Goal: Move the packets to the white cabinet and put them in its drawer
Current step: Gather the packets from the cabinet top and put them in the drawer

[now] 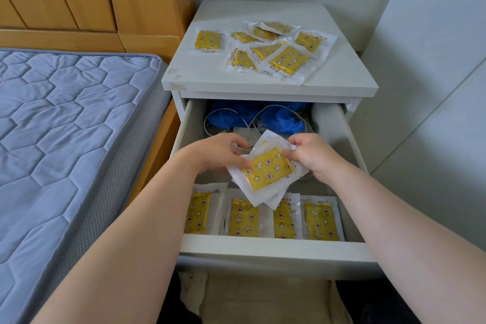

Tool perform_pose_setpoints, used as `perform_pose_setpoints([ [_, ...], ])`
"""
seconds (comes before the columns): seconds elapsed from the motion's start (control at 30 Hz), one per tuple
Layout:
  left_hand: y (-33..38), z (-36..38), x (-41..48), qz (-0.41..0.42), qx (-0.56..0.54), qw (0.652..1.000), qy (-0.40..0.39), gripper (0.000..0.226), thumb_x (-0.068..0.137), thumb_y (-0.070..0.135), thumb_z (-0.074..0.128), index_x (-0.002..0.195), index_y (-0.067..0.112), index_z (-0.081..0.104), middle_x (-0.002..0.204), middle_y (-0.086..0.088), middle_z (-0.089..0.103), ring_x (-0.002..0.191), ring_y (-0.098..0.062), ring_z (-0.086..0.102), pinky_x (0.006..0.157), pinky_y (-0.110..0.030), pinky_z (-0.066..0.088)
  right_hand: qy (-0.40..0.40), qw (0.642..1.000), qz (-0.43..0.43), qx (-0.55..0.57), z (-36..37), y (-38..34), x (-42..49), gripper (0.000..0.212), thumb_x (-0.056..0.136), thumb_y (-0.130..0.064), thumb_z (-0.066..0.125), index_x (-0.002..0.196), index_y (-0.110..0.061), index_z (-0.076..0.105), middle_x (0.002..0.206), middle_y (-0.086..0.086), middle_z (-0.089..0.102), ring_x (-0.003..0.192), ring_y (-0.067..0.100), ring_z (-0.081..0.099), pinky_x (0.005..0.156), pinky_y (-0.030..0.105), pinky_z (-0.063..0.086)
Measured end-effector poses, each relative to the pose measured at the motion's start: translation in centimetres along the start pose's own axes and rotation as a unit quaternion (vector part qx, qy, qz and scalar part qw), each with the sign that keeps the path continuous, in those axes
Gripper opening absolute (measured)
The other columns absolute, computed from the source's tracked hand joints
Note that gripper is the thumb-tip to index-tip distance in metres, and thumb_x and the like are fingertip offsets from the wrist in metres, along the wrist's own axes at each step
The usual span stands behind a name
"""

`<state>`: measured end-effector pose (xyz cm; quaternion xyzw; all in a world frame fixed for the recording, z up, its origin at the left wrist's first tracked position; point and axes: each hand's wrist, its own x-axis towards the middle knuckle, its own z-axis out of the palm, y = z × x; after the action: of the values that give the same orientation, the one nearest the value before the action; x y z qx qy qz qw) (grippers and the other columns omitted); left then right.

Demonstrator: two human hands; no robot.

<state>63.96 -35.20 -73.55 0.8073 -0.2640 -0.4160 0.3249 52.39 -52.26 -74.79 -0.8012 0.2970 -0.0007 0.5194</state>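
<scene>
Both the left hand (222, 151) and right hand (311, 156) pinch a small stack of packets (268, 169) (yellow, star-printed) above the open drawer (273, 246).

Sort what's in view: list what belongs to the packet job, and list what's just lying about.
Job:
- held packets, in left hand and right hand
- packets on the cabinet top
- packets filed in the drawer
- white cabinet, open drawer

Lying about:
- blue material and white cable at the drawer's back
- mattress
</scene>
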Motion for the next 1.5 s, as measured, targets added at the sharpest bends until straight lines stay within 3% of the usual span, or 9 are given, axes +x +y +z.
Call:
perform_pose_setpoints([
  [0.17,-1.5,-1.5,-0.2,-0.070,0.242,0.966,-0.065,0.072,0.085,0.005,0.067,0.146,0.026,0.035,0.145,-0.001,0.045,0.132,-0.022,0.044,0.110,-0.043,0.037,-0.062,0.991,0.028,-0.113,0.9,0.7,0.1,0.015,0.088,-0.006,0.060,0.096,-0.017,0.066,0.093,0.006,0.067,0.089,0.024,0.063,0.075,0.032,0.051],
  [0.27,-1.5,-0.1,-0.4,-0.102,0.399,0.901,-0.139,0.089,0.080,0.017,0.074,0.151,0.030,0.022,0.153,0.000,0.033,0.138,-0.025,0.035,0.112,-0.043,0.034,-0.119,0.980,0.036,-0.154,2.6,0.9,-0.4,0.030,0.089,-0.009,0.060,0.118,-0.013,0.064,0.111,0.008,0.066,0.101,0.025,0.062,0.087,0.035,0.051],
  [0.37,-1.8,0.4,-0.2,-0.123,0.447,0.869,-0.174,0.095,0.079,0.026,0.076,0.152,0.030,0.017,0.155,0.001,0.029,0.140,-0.026,0.032,0.112,-0.043,0.033,-0.134,0.957,-0.011,-0.256,4.2,1.2,-0.7,0.038,0.092,-0.008,0.054,0.129,-0.011,0.056,0.128,0.008,0.058,0.116,0.023,0.055,0.094,0.030,0.043],
  [0.53,-1.7,0.6,-0.6,-0.122,0.453,0.863,-0.186,0.075,0.081,0.031,0.074,0.145,0.025,0.034,0.144,-0.002,0.046,0.128,-0.027,0.046,0.106,-0.041,0.040,-0.135,0.935,-0.057,-0.322,5.8,1.2,-0.7,0.042,0.093,-0.005,0.047,0.133,-0.017,0.051,0.132,0.007,0.054,0.118,0.024,0.053,0.094,0.032,0.046],
  [0.7,-1.9,0.9,-0.5,-0.120,0.432,0.869,-0.207,0.065,0.080,0.031,0.075,0.137,0.023,0.045,0.131,-0.003,0.057,0.116,-0.027,0.056,0.100,-0.041,0.045,-0.221,0.905,-0.074,-0.355,6.2,1.1,-1.3,0.072,0.084,-0.029,0.070,0.146,-0.018,0.034,0.146,0.003,0.038,0.131,0.022,0.042,0.105,0.032,0.038],
  [0.9,-2.3,1.2,0.0,-0.131,0.433,0.867,-0.208,0.069,0.078,0.035,0.077,0.138,0.022,0.044,0.131,-0.003,0.057,0.114,-0.026,0.057,0.097,-0.039,0.047,-0.210,0.851,-0.130,-0.464,7.4,1.6,-1.1,0.087,0.075,-0.064,0.063,0.143,-0.017,0.036,0.141,0.006,0.040,0.131,0.025,0.032,0.108,0.041,0.032],
  [1.2,-2.3,1.5,0.0,-0.180,0.430,0.857,-0.218,0.067,0.069,0.045,0.082,0.126,0.022,0.056,0.115,-0.001,0.065,0.101,-0.026,0.064,0.092,-0.043,0.052,-0.302,0.840,-0.088,-0.443,7.5,1.9,-1.1,0.072,0.076,-0.065,0.063,0.131,-0.023,0.045,0.128,0.004,0.053,0.117,0.025,0.049,0.098,0.037,0.044],
  [1.37,-1.9,1.4,-0.2,-0.181,0.436,0.857,-0.206,0.070,0.072,0.044,0.080,0.132,0.023,0.051,0.121,-0.002,0.061,0.106,-0.026,0.061,0.095,-0.043,0.050,-0.312,0.837,-0.088,-0.440,7.3,1.7,-1.0,0.076,0.074,-0.065,0.064,0.136,-0.026,0.042,0.132,0.003,0.050,0.122,0.024,0.045,0.102,0.040,0.042],
  [1.5,-1.6,1.4,0.0,-0.124,0.472,0.859,-0.152,0.094,0.076,0.045,0.076,0.151,0.026,0.023,0.150,0.000,0.038,0.133,-0.027,0.042,0.107,-0.039,0.039,-0.313,0.873,-0.041,-0.372,6.1,1.5,-0.5,0.090,0.082,-0.068,0.053,0.151,-0.019,0.020,0.153,0.001,0.032,0.136,0.021,0.038,0.111,0.037,0.034],
])
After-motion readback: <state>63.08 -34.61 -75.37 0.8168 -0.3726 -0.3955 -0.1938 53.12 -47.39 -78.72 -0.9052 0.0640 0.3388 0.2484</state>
